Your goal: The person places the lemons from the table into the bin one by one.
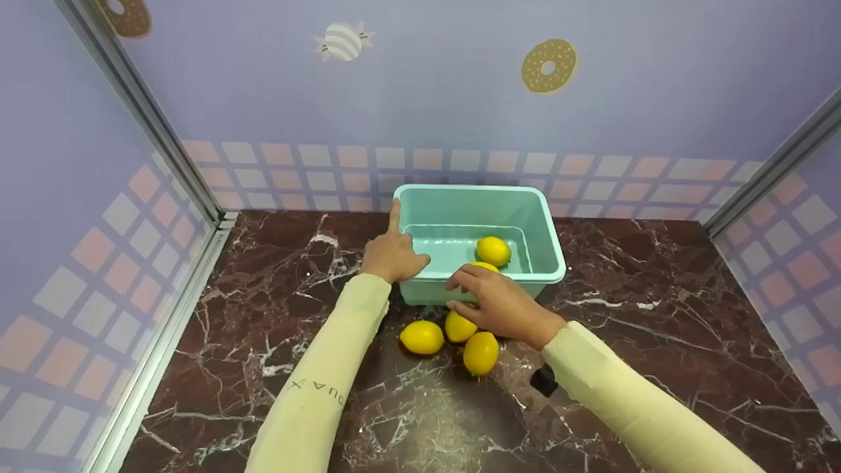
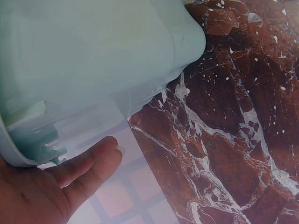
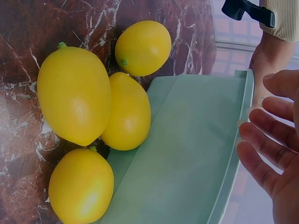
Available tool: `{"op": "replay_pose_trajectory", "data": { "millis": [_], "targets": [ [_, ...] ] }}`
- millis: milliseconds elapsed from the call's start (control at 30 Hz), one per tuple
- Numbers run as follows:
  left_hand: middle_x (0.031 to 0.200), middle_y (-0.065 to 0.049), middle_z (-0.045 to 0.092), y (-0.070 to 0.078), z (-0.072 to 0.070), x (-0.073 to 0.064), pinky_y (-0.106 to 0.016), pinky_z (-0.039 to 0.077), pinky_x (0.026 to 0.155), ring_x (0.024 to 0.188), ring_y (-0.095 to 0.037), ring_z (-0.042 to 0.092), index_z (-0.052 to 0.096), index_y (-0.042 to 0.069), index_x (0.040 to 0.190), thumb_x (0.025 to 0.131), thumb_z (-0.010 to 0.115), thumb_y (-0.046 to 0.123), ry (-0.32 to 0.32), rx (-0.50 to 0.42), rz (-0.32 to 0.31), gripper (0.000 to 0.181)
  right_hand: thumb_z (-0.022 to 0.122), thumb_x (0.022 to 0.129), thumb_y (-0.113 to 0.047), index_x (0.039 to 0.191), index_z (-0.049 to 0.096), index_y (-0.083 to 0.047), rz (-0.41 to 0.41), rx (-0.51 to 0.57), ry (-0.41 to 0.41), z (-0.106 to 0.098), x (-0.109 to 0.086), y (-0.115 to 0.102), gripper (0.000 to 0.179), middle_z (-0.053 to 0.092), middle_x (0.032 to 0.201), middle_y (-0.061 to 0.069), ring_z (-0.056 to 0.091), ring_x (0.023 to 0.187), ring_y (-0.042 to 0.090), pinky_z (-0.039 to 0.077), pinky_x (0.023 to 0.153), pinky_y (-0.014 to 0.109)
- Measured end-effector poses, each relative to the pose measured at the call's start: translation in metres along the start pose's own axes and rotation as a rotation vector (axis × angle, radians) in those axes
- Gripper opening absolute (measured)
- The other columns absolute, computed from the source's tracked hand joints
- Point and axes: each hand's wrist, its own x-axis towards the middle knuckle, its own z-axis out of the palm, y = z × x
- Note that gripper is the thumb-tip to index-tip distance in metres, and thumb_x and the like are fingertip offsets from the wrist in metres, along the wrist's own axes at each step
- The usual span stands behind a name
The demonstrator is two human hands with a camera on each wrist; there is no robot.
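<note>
A pale green plastic bin stands against the back wall. My left hand rests over its left rim, thumb on the inner side and index finger straight along the rim. In the left wrist view, other fingers extend straight outside the bin wall. My right hand hovers at the front rim, fingers loosely bent, holding nothing. One lemon lies inside the bin; a second lemon there is partly hidden by that hand. Several lemons, among them a large one, lie before the bin.
The bin and loose lemons sit on a dark red marbled tabletop. A purple wall with printed tiles and sweets closes the back, and side panels with metal edges stand left and right. A small black device is at my right wrist.
</note>
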Motion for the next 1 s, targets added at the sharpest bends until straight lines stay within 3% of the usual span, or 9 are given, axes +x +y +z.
{"op": "replay_pose_trajectory", "data": {
  "millis": [800, 1000],
  "targets": [
    [0.164, -0.006, -0.013, 0.0, 0.0, 0.0, -0.042, 0.05, 0.063, 0.062, -0.023, 0.059, 0.068, 0.005, 0.118, 0.084, 0.053, 0.047, 0.004, 0.0, -0.005, 0.057, 0.062, 0.093, -0.032, 0.111, 0.062, -0.014, 0.019, -0.014, -0.043, 0.008, 0.001, -0.002, 0.025, 0.063, 0.107, -0.001, 0.065, 0.095, 0.016, 0.054, 0.083, 0.032],
    [0.164, -0.008, -0.012, 0.001, -0.001, -0.001, -0.041, 0.05, 0.06, 0.059, -0.023, 0.059, 0.071, 0.005, 0.11, 0.084, 0.054, 0.047, 0.0, 0.014, 0.002, 0.052, 0.062, 0.093, -0.031, 0.11, 0.062, -0.014, 0.014, 0.013, -0.047, 0.011, 0.001, -0.004, 0.023, 0.064, 0.107, -0.001, 0.066, 0.096, 0.016, 0.054, 0.084, 0.031]
  ]
}}
